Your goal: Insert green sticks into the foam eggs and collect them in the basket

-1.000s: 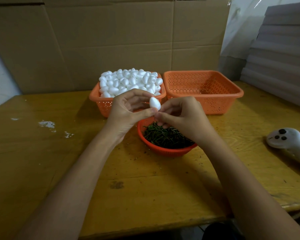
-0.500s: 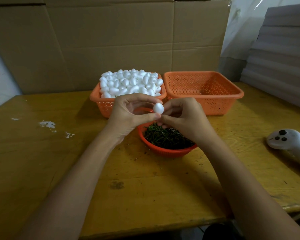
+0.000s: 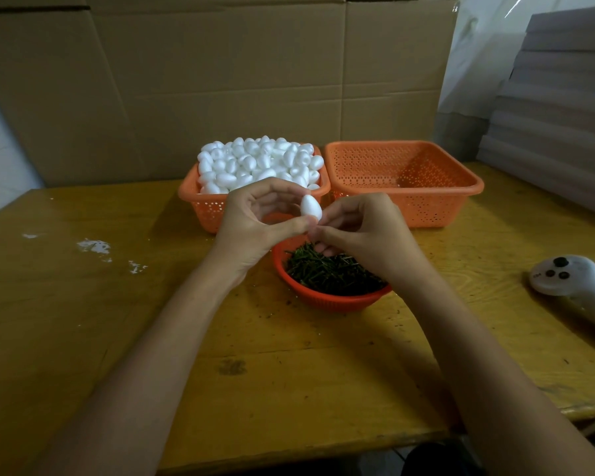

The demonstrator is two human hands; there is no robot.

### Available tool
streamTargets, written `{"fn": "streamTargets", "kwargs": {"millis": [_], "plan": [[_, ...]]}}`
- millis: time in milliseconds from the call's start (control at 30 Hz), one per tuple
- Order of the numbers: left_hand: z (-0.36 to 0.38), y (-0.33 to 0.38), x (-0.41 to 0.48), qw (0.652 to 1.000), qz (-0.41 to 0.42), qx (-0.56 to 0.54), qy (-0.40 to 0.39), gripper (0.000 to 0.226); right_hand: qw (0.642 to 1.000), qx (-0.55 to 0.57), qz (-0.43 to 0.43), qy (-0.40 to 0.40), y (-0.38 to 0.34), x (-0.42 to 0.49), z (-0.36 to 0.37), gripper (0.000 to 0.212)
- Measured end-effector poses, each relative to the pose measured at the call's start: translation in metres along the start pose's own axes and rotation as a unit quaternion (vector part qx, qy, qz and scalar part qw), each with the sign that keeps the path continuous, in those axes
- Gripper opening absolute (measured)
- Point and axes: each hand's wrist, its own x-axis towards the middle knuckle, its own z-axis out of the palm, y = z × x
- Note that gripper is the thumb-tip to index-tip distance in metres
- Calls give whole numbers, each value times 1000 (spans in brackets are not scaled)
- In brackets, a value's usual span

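Foam egg [image 3: 311, 209]: matte white ovoid, long axis upright, narrow end up
Left hand [image 3: 255, 228]: pinches egg
Right hand [image 3: 361, 231]: curled, grasp unclear

One wide-angle view, worn at the person's head, faces forward and down over the counter [image 3: 289, 389]. The red bowl [image 3: 334, 301] lies close to the frame's centre, within arm's reach of the lens. The left forearm [image 3: 152, 355] and right forearm [image 3: 478, 355] run in from the bottom edge toward it. Behind the bowl the view takes in an orange basket of white eggs [image 3: 203, 209], a second orange basket [image 3: 426, 207] and a cardboard wall [image 3: 220, 80]. Far right of the bowl, a white controller [image 3: 571, 283] sits near the frame's edge.
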Motion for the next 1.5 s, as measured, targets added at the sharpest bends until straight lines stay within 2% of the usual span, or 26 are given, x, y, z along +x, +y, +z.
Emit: {"fn": "streamTargets", "kwargs": {"millis": [600,700,767,900,967,1067,1200,1333,1500], "plan": [[1,-3,0,1000,-8,-6,19,38,999,31,0,19,2,1,-1,9],[0,-3,2,999,-5,-28,18,37,998,35,-3,59,1,2,-8,7],[-2,-2,3,998,-6,-29,58,32,993,46,-1,105,1,2,-17,7],[-10,-5,5,984,21,80,157,26,980,67,6,185,1,1,-35,14],[-12,-6,5,982,27,102,153,26,977,74,4,202,1,1,-38,16],[-9,-6,4,992,15,72,102,42,979,81,-5,186,0,2,-36,15],[2,-5,2,999,10,16,43,56,991,56,-23,122,-2,2,-25,10],[4,-3,1,999,11,-26,23,45,996,-19,-40,79,-2,3,-17,10],[4,-4,1,999,33,-16,25,28,994,-62,-57,67,-3,1,-14,8]]}}
